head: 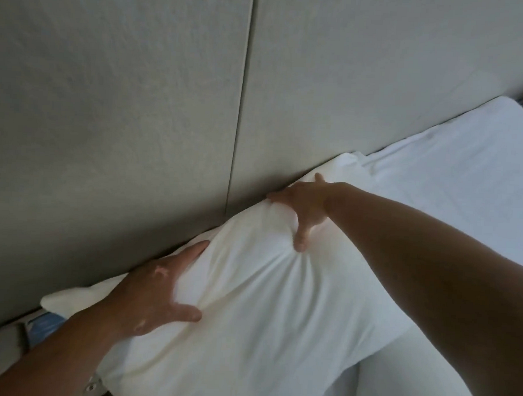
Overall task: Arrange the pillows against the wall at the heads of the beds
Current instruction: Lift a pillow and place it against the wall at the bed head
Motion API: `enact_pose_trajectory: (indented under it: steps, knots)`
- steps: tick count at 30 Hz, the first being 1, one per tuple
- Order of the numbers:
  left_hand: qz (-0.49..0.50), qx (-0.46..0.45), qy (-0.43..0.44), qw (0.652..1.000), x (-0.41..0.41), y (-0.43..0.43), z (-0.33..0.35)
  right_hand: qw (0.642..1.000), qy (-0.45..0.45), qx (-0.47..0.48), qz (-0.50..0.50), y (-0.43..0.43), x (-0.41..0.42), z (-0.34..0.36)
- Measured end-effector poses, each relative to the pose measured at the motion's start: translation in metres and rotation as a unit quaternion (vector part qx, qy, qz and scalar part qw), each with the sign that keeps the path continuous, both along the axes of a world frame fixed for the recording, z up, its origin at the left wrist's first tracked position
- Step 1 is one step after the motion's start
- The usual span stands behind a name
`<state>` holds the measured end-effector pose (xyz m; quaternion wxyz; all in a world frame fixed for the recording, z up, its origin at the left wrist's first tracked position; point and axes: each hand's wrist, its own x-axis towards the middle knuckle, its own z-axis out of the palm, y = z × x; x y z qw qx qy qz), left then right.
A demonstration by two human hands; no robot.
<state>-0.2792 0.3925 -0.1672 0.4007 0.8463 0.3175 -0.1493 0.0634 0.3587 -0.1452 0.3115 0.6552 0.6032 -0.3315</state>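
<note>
A white pillow [257, 306] lies at the head of the bed, its long top edge pressed against the grey padded wall panel [123, 99]. My left hand [155, 289] grips the pillow's left part, fingers tucked between pillow and wall, thumb on the front face. My right hand [305, 209] clamps the upper right edge, fingers over the top and thumb digging into the fabric, which puckers around it. A second white pillow [396, 383] lies under it at the lower right.
The white bed sheet [455, 183] stretches to the right along the wall to the mattress corner. A vertical seam [242, 106] splits the wall panels. A blue and grey object [32, 328] sits at the lower left beside the bed. Striped curtain shows at far right.
</note>
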Motion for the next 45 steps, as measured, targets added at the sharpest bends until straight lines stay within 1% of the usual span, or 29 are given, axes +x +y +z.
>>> enact_pose_trajectory:
  steps: [2,6,9,11,15,18,26,32,36,40,43,45]
  knots:
    - [-0.005,0.002,0.006,1.000,-0.005,0.001,0.001,1.000,-0.012,-0.003,0.002,-0.002,-0.002,0.000]
    - [-0.002,0.005,0.053,0.999,-0.009,0.004,0.001,0.999,-0.042,0.014,0.025,-0.019,-0.013,0.004]
    - [0.013,-0.013,0.094,0.995,-0.013,0.010,0.004,0.996,-0.042,0.070,0.034,-0.039,-0.016,0.007]
    - [0.008,-0.014,0.101,0.995,-0.016,0.013,0.010,0.994,-0.043,0.101,0.022,-0.049,-0.016,0.014]
    - [0.016,0.027,0.082,0.996,-0.023,0.007,0.024,0.984,-0.049,0.174,-0.002,-0.068,-0.015,0.038]
    - [0.045,0.037,0.040,0.998,-0.026,-0.001,0.040,0.977,-0.036,0.209,-0.032,-0.083,-0.012,0.063]
    - [0.047,0.142,-0.018,0.989,-0.015,-0.019,0.126,0.954,-0.061,0.287,-0.066,-0.116,-0.001,0.142]
    - [0.024,0.231,-0.045,0.972,0.001,-0.022,0.180,0.929,-0.044,0.344,-0.131,-0.126,0.011,0.174]
    - [0.020,0.289,-0.047,0.956,0.013,-0.013,0.196,0.920,-0.039,0.358,-0.156,-0.120,0.019,0.170]
    - [0.024,0.382,-0.039,0.923,0.026,-0.007,0.190,0.921,-0.049,0.344,-0.178,-0.108,0.023,0.148]
    - [0.035,0.381,-0.025,0.924,0.032,-0.002,0.165,0.921,-0.058,0.343,-0.177,-0.101,0.022,0.123]
    - [0.037,0.357,0.000,0.934,0.028,0.003,0.145,0.924,-0.069,0.350,-0.138,-0.094,0.020,0.107]
